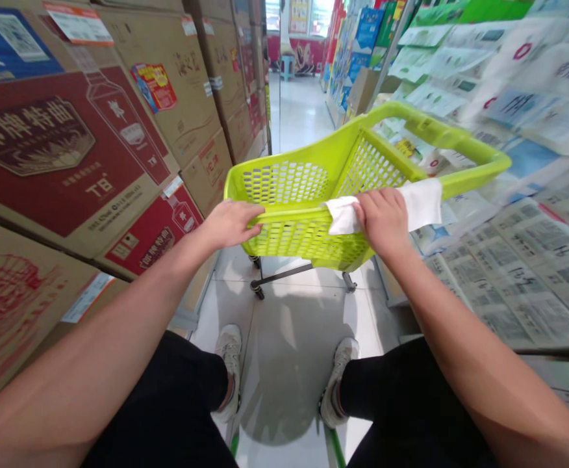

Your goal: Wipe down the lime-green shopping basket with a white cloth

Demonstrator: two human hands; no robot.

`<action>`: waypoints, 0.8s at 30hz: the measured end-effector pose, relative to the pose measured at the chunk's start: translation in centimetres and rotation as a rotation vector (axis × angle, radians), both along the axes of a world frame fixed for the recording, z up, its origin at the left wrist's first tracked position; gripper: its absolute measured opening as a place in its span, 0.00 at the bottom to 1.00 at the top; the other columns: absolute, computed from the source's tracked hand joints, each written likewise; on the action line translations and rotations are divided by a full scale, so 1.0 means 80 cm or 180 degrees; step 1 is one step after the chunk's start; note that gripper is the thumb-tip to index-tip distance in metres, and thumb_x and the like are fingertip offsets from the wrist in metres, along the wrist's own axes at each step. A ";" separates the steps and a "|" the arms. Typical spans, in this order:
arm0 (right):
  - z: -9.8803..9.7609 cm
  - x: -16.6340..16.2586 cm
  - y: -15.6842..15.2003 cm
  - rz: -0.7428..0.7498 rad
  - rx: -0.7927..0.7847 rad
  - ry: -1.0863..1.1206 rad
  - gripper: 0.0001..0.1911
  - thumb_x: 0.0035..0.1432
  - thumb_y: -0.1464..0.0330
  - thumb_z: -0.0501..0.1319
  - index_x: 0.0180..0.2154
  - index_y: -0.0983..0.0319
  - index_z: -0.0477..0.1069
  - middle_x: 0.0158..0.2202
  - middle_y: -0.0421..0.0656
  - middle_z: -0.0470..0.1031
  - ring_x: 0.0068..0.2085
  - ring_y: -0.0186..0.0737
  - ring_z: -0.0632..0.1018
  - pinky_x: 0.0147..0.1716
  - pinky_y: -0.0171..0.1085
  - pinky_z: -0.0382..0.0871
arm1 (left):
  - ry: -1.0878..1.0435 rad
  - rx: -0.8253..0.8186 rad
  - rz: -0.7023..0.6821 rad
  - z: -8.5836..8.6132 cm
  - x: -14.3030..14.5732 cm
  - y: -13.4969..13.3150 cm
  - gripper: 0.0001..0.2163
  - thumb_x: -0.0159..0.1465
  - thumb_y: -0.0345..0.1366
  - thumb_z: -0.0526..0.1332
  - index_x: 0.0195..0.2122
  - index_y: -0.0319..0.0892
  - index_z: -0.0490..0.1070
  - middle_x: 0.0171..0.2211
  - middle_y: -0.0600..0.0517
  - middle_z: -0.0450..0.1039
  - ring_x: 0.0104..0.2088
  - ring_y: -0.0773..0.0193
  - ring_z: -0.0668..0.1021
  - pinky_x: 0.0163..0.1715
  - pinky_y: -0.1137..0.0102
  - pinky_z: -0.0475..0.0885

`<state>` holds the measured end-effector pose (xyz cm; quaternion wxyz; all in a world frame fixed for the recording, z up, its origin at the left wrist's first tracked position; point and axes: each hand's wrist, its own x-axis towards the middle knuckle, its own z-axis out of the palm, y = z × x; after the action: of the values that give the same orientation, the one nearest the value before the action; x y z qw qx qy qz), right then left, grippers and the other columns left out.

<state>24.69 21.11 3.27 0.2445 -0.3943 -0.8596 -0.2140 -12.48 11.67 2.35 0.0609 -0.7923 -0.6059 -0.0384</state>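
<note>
A lime-green plastic shopping cart basket (pixel 284 182) on a dark wheeled frame stands just ahead of me in a shop aisle. My left hand (pixel 230 223) curls over the near rim at its left corner, fingers closed on the rim. On the same rim, further right, my right hand (pixel 384 218) presses a white cloth (pixel 423 201), fingers closed over it. The cloth drapes over the rim on both sides of the hand. The basket looks empty inside.
Stacked brown and red cardboard cartons (pixel 70 143) wall the left side. Shelves of white and blue packaged goods (pixel 523 130) line the right. A pale tiled aisle (pixel 297 110) runs ahead to a far doorway. My legs and white shoes (pixel 229 361) are below.
</note>
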 end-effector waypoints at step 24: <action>0.095 0.111 0.019 0.0254 0.0423 0.2102 0.17 0.59 0.53 0.57 0.24 0.55 0.63 0.22 0.42 0.64 0.27 0.40 0.66 0.33 0.44 0.60 | -0.1637 0.0696 0.0880 -0.051 -0.019 0.037 0.40 0.72 0.66 0.54 0.75 0.42 0.65 0.82 0.36 0.42 0.82 0.29 0.38 0.78 0.33 0.42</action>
<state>33.59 22.66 10.85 0.5431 -0.3916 -0.7329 -0.1206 -13.97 14.61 -1.70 -0.0049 -0.6554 -0.6957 -0.2939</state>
